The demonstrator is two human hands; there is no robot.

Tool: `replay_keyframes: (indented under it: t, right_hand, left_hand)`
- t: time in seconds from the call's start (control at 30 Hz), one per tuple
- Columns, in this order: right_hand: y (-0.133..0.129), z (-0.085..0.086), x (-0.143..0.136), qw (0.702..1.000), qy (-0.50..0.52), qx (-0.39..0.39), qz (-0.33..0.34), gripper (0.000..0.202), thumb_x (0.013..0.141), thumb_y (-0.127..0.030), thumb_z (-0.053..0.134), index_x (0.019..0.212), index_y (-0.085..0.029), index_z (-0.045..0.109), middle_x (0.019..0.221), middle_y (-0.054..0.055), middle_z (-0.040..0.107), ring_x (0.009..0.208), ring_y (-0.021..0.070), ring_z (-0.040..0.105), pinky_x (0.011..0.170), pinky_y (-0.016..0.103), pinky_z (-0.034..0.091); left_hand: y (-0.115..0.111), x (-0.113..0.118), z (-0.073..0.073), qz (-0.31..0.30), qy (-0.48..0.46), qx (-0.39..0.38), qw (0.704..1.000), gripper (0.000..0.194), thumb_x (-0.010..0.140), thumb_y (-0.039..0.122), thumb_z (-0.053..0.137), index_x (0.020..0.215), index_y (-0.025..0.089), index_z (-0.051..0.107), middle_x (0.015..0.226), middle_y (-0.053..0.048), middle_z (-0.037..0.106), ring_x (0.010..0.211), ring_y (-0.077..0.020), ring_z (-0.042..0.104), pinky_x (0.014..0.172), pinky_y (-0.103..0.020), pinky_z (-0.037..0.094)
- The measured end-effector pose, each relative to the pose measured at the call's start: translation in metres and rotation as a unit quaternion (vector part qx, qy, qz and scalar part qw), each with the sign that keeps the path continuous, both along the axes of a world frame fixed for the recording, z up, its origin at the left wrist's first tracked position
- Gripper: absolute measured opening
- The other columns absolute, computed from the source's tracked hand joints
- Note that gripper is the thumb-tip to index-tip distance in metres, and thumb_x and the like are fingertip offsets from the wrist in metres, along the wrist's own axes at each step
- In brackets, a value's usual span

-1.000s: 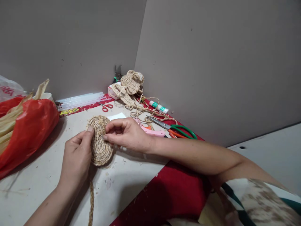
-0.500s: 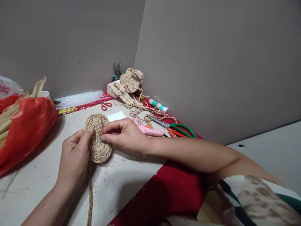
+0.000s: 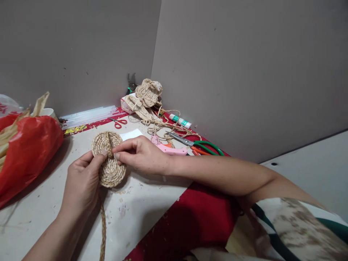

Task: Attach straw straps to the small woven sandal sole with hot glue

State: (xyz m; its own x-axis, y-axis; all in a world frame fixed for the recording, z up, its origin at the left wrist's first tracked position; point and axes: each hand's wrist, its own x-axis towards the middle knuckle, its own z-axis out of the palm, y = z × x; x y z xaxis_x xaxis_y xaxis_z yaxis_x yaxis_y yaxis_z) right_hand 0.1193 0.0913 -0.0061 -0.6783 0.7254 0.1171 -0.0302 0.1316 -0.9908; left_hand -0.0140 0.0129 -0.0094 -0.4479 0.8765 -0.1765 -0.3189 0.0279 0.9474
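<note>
A coiled straw-braid sole (image 3: 112, 174), long and rounded with a pinched-in middle, is held above the table. My left hand (image 3: 84, 177) grips its left edge, thumb on the front face and fingers mostly behind. A thin cord-like strip (image 3: 108, 141) runs down the upper half of the face to the middle. At that middle my right hand (image 3: 141, 154) is closed, thumb and forefinger pinched against the strip's lower end. A braided straw cord (image 3: 103, 228) hangs below my left hand toward the near edge of the view.
Large green-handled scissors (image 3: 195, 142), a pink glue gun (image 3: 174, 149) and a white-green tube (image 3: 179, 121) lie right of centre. Small red scissors (image 3: 118, 123), glue sticks (image 3: 91, 115) and woven straw pieces (image 3: 149, 92) are behind. A red bag (image 3: 39, 141) stands left. Grey walls enclose the back.
The sole and both hands have shifted slightly left in view, along with the whole scene. My right thumb and forefinger have come closer together at the middle of the sole.
</note>
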Motion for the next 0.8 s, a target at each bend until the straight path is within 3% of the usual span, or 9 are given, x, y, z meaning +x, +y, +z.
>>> replay_keyframes:
  t: [0.1,0.2,0.3,0.5,0.7,0.8]
  right_hand:
    - [0.000,0.002,-0.001,1.000,0.012,0.010,-0.009,0.016,0.074,-0.016,0.063,0.085,-0.010,0.072,0.073,0.000,0.066,0.065,0.0071,0.055,0.063,0.020,0.044]
    - [-0.001,0.006,0.002,0.999,0.026,0.021,-0.022,0.013,0.074,-0.015,0.064,0.084,-0.009,0.071,0.071,-0.001,0.065,0.064,0.0064,0.055,0.062,0.019,0.045]
    - [-0.001,0.010,0.007,0.995,0.031,0.081,-0.042,0.011,0.076,-0.013,0.062,0.082,-0.009,0.071,0.073,0.000,0.067,0.065,0.0062,0.057,0.064,0.019,0.046]
    - [-0.001,0.008,0.011,0.982,0.018,0.183,-0.050,0.014,0.080,-0.014,0.060,0.082,-0.009,0.073,0.076,0.003,0.071,0.069,0.0090,0.062,0.066,0.020,0.048]
    - [-0.002,0.002,0.011,0.955,0.013,0.291,-0.050,0.018,0.084,-0.015,0.058,0.088,-0.009,0.075,0.082,0.008,0.073,0.073,0.0126,0.065,0.070,0.024,0.050]
    - [-0.002,0.002,0.011,0.941,-0.002,0.338,-0.029,0.020,0.087,-0.015,0.055,0.090,-0.010,0.074,0.083,0.009,0.072,0.076,0.0141,0.065,0.073,0.026,0.050]
  left_hand:
    - [-0.001,0.002,0.005,0.010,0.030,-0.010,0.999,0.015,0.065,0.024,0.077,0.074,0.015,0.068,0.062,0.002,0.066,0.048,-0.0080,0.053,0.050,-0.018,0.045]
    - [-0.002,0.005,0.010,0.028,0.076,-0.008,0.997,0.017,0.066,0.027,0.076,0.063,0.015,0.064,0.051,0.006,0.057,0.042,-0.0044,0.044,0.042,-0.013,0.036]
    - [-0.004,0.007,0.014,0.047,0.129,-0.008,0.990,0.021,0.067,0.027,0.075,0.058,0.015,0.060,0.048,0.007,0.052,0.042,-0.0034,0.042,0.038,-0.011,0.029]
    - [-0.005,0.006,0.008,0.058,0.200,-0.021,0.978,0.022,0.068,0.038,0.076,0.072,0.017,0.067,0.061,0.004,0.063,0.053,-0.0101,0.054,0.047,-0.018,0.045]
    - [-0.006,0.006,0.007,0.054,0.185,-0.012,0.981,0.026,0.069,0.038,0.076,0.085,0.019,0.073,0.067,0.001,0.067,0.060,-0.0127,0.059,0.051,-0.020,0.048]
    - [-0.008,0.008,0.007,0.058,0.205,-0.016,0.977,0.021,0.070,0.035,0.074,0.083,0.018,0.073,0.067,0.001,0.068,0.057,-0.0124,0.058,0.048,-0.019,0.046]
